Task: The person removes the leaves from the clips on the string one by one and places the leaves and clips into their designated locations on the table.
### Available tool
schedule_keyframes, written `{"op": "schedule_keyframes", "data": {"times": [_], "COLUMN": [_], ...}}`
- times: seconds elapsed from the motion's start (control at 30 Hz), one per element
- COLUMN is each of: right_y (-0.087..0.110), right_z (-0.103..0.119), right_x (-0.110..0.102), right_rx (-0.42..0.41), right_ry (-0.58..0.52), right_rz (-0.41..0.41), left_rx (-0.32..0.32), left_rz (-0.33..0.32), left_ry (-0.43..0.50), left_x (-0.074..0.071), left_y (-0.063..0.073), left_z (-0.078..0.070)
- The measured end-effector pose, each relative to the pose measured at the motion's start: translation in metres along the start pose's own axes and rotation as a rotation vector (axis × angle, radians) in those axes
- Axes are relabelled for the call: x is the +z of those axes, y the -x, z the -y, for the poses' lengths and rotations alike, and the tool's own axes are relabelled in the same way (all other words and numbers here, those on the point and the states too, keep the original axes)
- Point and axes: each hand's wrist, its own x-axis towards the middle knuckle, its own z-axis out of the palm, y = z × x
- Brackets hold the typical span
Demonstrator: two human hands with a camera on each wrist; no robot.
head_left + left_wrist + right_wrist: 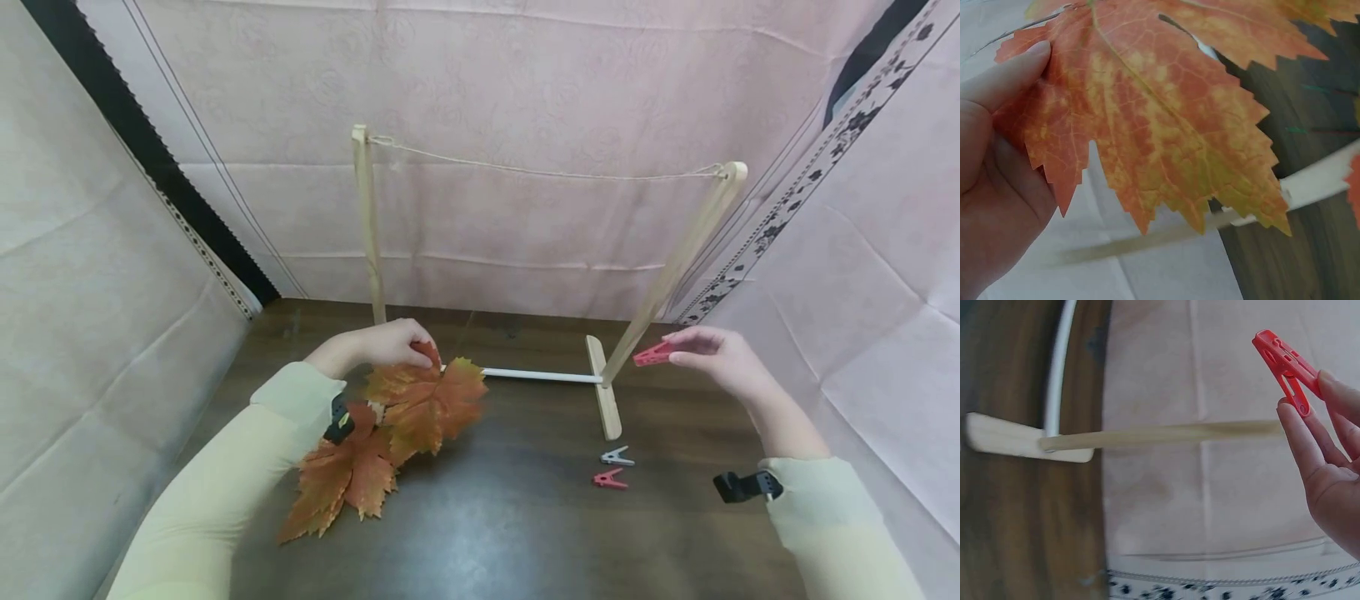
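An orange artificial maple leaf [431, 404] is pinched near its stem by my left hand [386, 343], thumb lying on the leaf face in the left wrist view. Below that wrist, more orange leaves [348, 475] lie on the table. My right hand [716, 358] pinches a red clothespin [654, 354] by its handles, between thumb and fingers, as the right wrist view shows. Both hands are raised beside a wooden frame, whose string [525, 171] runs between two posts. Nothing hangs from the string.
A grey clothespin [617, 456] and a pink-red clothespin [610, 478] lie on the dark wood table [495, 533]. The right post [675, 267] stands on a flat wooden foot [609, 412], joined by a white rod [540, 376]. Pale cloth [525, 83] encloses the back and sides.
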Motion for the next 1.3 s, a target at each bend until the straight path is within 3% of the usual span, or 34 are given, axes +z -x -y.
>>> {"op": "schedule_keyframes", "data": {"times": [0.3, 0.47, 0.6, 0.77, 0.9, 1.0, 1.13, 1.3], "right_y": [0.017, 0.025, 0.032, 0.04, 0.045, 0.047, 0.05, 0.053], "right_z": [-0.048, -0.066, -0.079, -0.097, -0.11, -0.118, -0.125, -0.132], "right_x": [0.015, 0.023, 0.028, 0.035, 0.04, 0.043, 0.047, 0.051], "right_rx": [0.117, 0.172, 0.199, 0.242, 0.293, 0.319, 0.342, 0.365], "right_ry": [0.016, 0.01, -0.027, -0.071, -0.054, -0.039, -0.036, -0.035], "right_rz": [0.019, 0.025, 0.036, 0.045, 0.055, 0.066, 0.077, 0.087], "left_rx": [-0.08, -0.088, -0.129, -0.225, -0.351, -0.394, -0.39, -0.407], "left_rz": [0.107, 0.159, 0.205, 0.25, 0.279, 0.309, 0.342, 0.331], "left_ry": [0.072, 0.13, 0.163, 0.162, 0.227, 0.249, 0.21, 0.157], "left_x": [0.005, 0.01, 0.013, 0.017, 0.023, 0.028, 0.035, 0.043], "left_y": [0.027, 0.039, 0.047, 0.057, 0.064, 0.067, 0.068, 0.068], "left_z": [0.028, 0.044, 0.055, 0.069, 0.08, 0.087, 0.094, 0.096]}}
